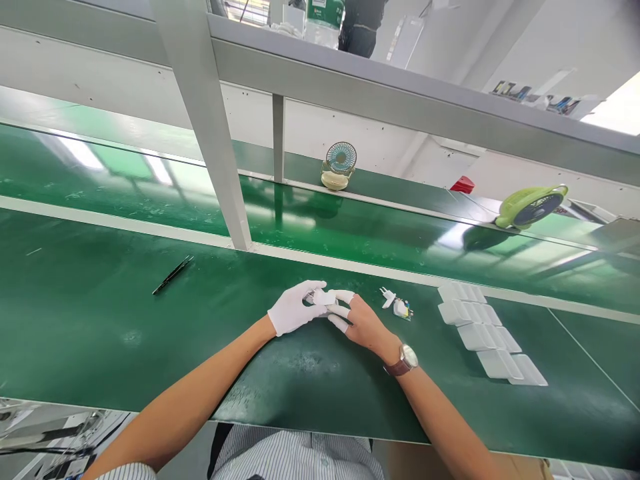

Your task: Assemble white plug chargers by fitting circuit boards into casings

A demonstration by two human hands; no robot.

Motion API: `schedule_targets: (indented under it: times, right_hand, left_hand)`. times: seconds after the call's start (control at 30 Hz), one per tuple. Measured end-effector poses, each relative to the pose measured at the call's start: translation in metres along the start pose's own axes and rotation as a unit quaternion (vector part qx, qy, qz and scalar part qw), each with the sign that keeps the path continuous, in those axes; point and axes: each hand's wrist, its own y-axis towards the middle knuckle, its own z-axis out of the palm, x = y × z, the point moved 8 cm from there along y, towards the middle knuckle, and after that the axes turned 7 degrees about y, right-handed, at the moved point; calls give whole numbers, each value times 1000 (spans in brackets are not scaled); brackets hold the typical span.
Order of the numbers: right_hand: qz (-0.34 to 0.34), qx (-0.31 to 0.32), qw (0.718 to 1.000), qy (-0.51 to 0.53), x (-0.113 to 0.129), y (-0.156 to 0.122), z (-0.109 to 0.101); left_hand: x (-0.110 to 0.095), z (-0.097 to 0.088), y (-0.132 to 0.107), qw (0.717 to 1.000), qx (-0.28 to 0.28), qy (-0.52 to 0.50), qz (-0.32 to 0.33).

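Currently you're holding a small white plastic part [324, 298] between both hands, just above the green bench mat [100, 320]. Your left hand [295, 308], wearing a white fabric glove, is closing thumb and fingers on the part's left end. Your right hand [363, 323], bare apart from white finger cots, is pinching its right end. Both grips are clamping the same part. It's sitting at the fingertips, not in either palm.

Counts:
- One brown-strapped wristwatch [407, 359] is sitting on your right wrist.
- Two loose pieces are lying just right of your right hand: a white pronged plug piece [387, 297] and a small circuit board piece [403, 309].
- Flat white rectangular housings [480, 337] are lying in a paired row further right. I'm counting about eight, but the edges are merging.
- One pair of black tweezers [173, 275] is lying well to the left.
- Two desk fans are standing on the far side: a cream-and-teal round fan [340, 167] and a lime-green fan [530, 205].

A clear bottle with a green label [324, 20] is standing on the upper shelf. Its writing is showing too small to read.
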Motion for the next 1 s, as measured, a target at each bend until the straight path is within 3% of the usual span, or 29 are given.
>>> schedule_targets:
  times: [0.2,0.43,0.63,0.7,0.9,1.0]
  right_hand:
    - [-25,-7,1000,-17,2,2,2]
    - [-2,24,999,28,-7,-1,12]
    - [-1,44,999,30,-7,-4,28]
    - [3,51,999,10,-8,-5,33]
    - [13,50,998,-29,-10,-6,38]
    - [20,44,998,-33,-12,-7,39]
  left_hand:
    - [7,-2,2,1000,-6,22,-12]
    - [-4,5,-1,992,-9,94,82]
    - [-10,5,-4,985,-19,148,84]
    - [-18,2,-2,981,6,173,82]
    - [-63,9,1,946,174,225,155]
    - [-63,6,8,951,178,224,116]
